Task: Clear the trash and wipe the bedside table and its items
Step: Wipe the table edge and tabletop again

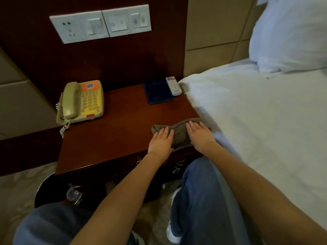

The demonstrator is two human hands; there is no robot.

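A folded grey-brown cloth point(178, 132) lies at the front right of the dark wooden bedside table point(109, 142). My left hand point(161, 143) presses flat on the cloth's left end with straight fingers. My right hand point(200, 135) lies flat on its right end, beside the bed. At the table's back left stands a beige and yellow telephone point(82, 102) with its handset in the cradle. A dark blue tray point(157, 92) and a white remote control point(173, 86) sit at the back right.
A white bed point(256, 121) with a pillow point(290, 32) borders the table on the right. White switch and socket panels point(100, 23) are on the wall above. A dark bin point(53, 191) with crumpled clear plastic point(73, 193) stands on the floor under the table's front left.
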